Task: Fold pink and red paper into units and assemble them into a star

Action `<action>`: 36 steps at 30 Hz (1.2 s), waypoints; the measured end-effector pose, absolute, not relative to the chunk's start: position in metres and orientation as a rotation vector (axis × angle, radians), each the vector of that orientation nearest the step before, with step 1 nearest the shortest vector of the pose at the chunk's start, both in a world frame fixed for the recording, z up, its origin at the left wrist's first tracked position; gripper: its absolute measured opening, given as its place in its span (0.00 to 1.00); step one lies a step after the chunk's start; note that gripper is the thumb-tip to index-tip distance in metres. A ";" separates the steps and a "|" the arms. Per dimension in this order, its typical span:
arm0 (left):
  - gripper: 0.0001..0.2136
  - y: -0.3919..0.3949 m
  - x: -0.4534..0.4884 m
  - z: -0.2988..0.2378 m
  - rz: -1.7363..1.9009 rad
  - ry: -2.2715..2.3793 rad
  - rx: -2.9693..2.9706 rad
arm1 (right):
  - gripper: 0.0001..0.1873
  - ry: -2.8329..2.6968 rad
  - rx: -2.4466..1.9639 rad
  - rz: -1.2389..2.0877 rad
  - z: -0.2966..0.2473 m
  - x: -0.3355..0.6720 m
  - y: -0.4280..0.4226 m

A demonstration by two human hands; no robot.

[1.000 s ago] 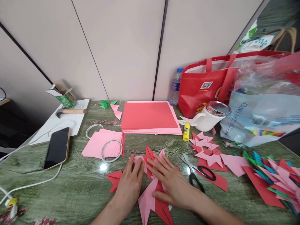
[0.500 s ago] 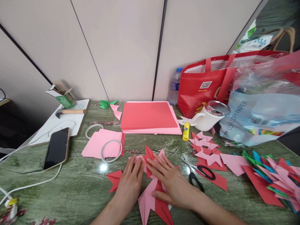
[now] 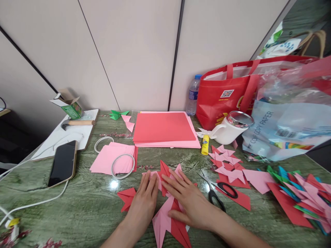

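Observation:
Both hands lie on a folded paper flower [image 3: 164,213] made of pink and red pointed pieces, at the near edge of the table. My left hand [image 3: 145,194] rests flat, fingers stretched forward, over its left part; a red folded point [image 3: 126,198] shows beside the wrist. My right hand [image 3: 184,196] is spread on the right part, thumb apart. Palms and fingers cover much of the flower's middle. Just right of my right hand lie scissors [image 3: 216,189] with black handles, blades partly apart.
Pink squares [image 3: 111,158] with white rings [image 3: 123,166] lie left, near a phone [image 3: 62,163]. Red sheets [image 3: 165,127] are stacked behind. A glue stick [image 3: 205,144], a white mug [image 3: 232,127], pink cut stars [image 3: 231,174] and a colourful paper pile [image 3: 307,196] stand or lie right.

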State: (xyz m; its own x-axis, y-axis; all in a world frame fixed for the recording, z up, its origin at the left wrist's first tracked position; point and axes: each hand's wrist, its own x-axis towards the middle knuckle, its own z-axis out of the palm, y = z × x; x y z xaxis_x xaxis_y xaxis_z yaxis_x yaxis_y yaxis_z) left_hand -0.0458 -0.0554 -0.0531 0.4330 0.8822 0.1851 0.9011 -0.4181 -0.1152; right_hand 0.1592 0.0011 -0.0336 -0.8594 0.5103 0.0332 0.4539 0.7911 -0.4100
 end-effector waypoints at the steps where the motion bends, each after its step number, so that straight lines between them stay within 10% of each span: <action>1: 0.27 -0.055 -0.046 -0.053 -0.140 -1.569 -2.487 | 0.37 -2.839 -0.768 0.595 -0.034 0.159 0.001; 36: 0.22 -0.050 -0.030 -0.036 0.136 -1.503 -2.427 | 0.36 -2.839 -0.784 0.558 -0.032 0.158 -0.002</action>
State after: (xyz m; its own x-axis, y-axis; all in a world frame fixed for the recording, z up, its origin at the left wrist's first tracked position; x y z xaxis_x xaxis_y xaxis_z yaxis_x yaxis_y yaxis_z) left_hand -0.0304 -0.0496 -0.0359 0.4534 0.8887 0.0677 0.8621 -0.4181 -0.2863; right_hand 0.1579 -0.0019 -0.0321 -0.8536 0.5195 0.0390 0.4660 0.7949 -0.3884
